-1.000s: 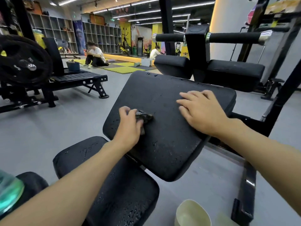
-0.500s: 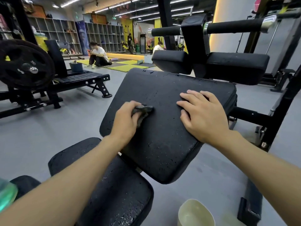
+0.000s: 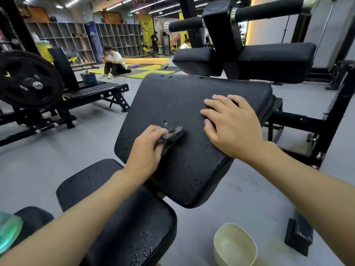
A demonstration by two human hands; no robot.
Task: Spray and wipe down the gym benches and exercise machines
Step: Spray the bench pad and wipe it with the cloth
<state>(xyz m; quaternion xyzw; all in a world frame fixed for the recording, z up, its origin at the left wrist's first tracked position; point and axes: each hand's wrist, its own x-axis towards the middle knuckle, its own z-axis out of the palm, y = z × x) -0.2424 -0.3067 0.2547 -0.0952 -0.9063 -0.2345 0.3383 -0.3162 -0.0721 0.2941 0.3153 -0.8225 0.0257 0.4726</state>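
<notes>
1. The left hand (image 3: 148, 150) grasps a dark cloth (image 3: 171, 137). Its fingers (image 3: 153, 131) are curled round the bunched cloth and hold it against the sloping back pad (image 3: 172, 100) of a black gym bench.
2. The cloth sticks out past the left fingertips toward the right hand (image 3: 233, 127) and touches the pad near its middle.
3. The right hand lies flat on the same pad. Its fingers (image 3: 215, 102) are straight, slightly spread and released, holding nothing. It sits just beside the cloth, not touching it.
4. Pale specks and droplets dot the pad around the left fingers and along its near edge.
5. The seat pad (image 3: 134, 217), beaded with droplets, lies below the left wrist, nearer the person.
6. Beyond the right fingertips stand two black cushions (image 3: 276, 60) and foam rollers (image 3: 269, 8) on a machine frame.
7. A cream bowl (image 3: 235, 244) sits on the grey floor (image 3: 48, 150) under the right forearm.
8. Well to the left of the left fingers is a weight plate (image 3: 28, 79). Farther back are a blue bucket (image 3: 88, 77), cubby shelves (image 3: 61, 39) and a seated person (image 3: 115, 62) on yellow-green mats.
9. A green bottle (image 3: 7, 229), cut off by the frame edge, shows beneath the left forearm.
</notes>
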